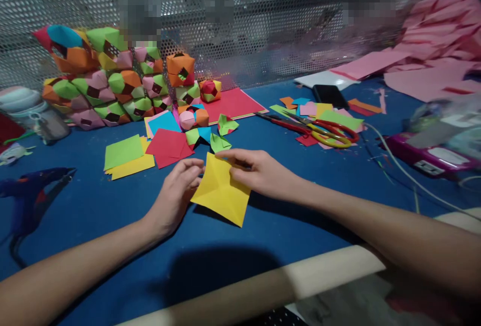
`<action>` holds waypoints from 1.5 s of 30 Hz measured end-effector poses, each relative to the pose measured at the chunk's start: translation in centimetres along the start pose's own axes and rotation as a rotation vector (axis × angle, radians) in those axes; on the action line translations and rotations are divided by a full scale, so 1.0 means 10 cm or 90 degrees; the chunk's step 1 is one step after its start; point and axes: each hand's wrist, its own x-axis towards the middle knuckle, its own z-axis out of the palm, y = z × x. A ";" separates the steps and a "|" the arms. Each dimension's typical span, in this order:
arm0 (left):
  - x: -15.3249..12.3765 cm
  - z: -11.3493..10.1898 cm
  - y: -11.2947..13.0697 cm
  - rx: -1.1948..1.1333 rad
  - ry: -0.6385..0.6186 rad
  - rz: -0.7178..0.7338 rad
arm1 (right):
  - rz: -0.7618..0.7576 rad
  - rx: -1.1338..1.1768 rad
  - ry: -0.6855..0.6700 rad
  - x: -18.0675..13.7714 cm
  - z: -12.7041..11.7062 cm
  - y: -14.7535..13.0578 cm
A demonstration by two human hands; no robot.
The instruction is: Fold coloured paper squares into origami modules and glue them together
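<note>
A square of yellow paper [221,191] with diagonal creases is held tilted a little above the blue table. My right hand [259,173] pinches its upper right side between thumb and fingers. Against the paper's left edge are the curled fingers of my left hand [175,193], their tips partly hidden at the edge. Just beyond the paper lie small folded green pieces [220,142] and a red square of paper [169,148]. Left of these is a light green sheet [123,151] on yellow ones.
Stacked folded-paper cubes [124,85] stand at the back left. A blue glue gun [28,193] lies at the left. Scissors [330,133] rest on paper scraps, near a black phone [329,96]. At right are a purple device [428,155], a cable and pink paper [443,30].
</note>
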 end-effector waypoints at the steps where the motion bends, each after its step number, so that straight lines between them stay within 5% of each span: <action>1: 0.00 0.01 0.00 0.021 -0.016 -0.021 | -0.041 -0.024 -0.006 -0.01 0.00 0.00; 4: 0.01 0.02 -0.04 0.065 -0.045 -0.041 | -0.128 -0.047 0.014 -0.03 0.02 0.00; 13: 0.03 0.01 -0.08 0.076 0.027 0.040 | 0.064 0.143 0.085 0.03 0.11 0.11; 32: 0.02 0.02 -0.07 0.150 -0.008 0.044 | 0.046 0.156 0.131 -0.01 0.15 0.05; 45: -0.02 -0.03 -0.09 0.274 -0.050 0.090 | 0.053 0.297 0.140 -0.07 0.16 -0.10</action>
